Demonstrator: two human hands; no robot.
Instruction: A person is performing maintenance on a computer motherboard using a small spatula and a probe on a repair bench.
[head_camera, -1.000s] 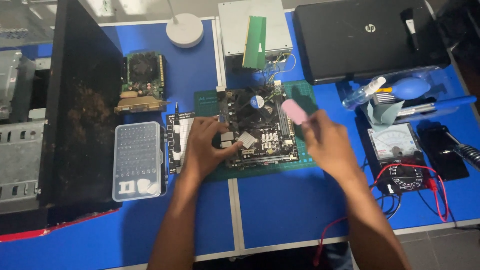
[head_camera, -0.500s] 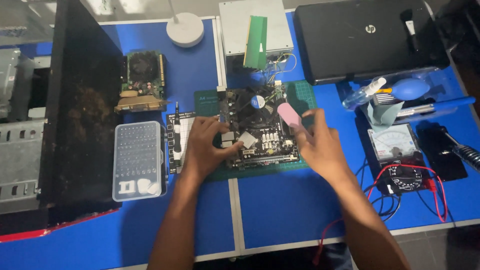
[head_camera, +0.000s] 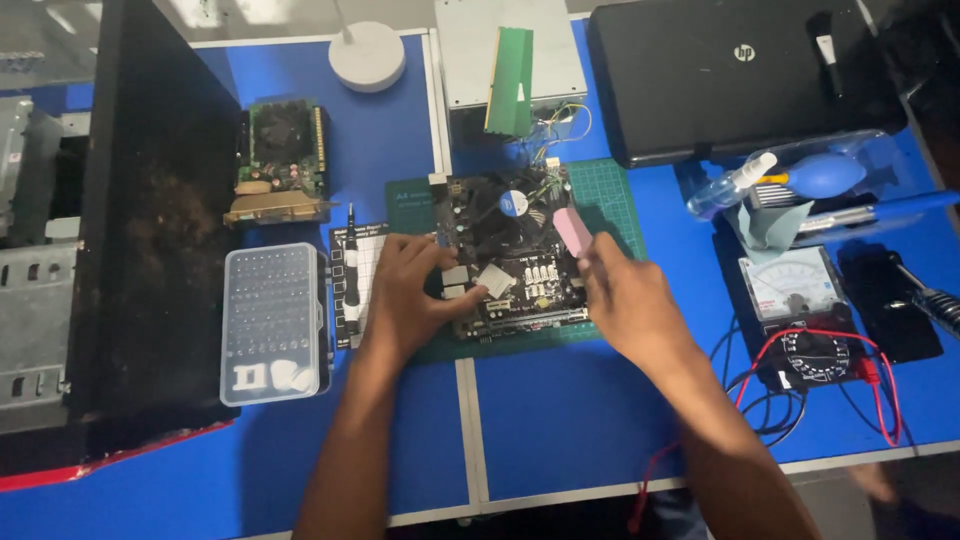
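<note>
Since earlier, right hand moved its pink eraser left over the motherboard; left hand presses there, apparently grasping nothing. Cleaning continues; next, gentle strokes.

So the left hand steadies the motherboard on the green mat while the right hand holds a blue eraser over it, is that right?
Not quite: the eraser is pink, not blue, as the head view shows. The rest stands: the left hand rests on the motherboard, which lies on the green mat, while the right hand holds the eraser over the board.
</note>
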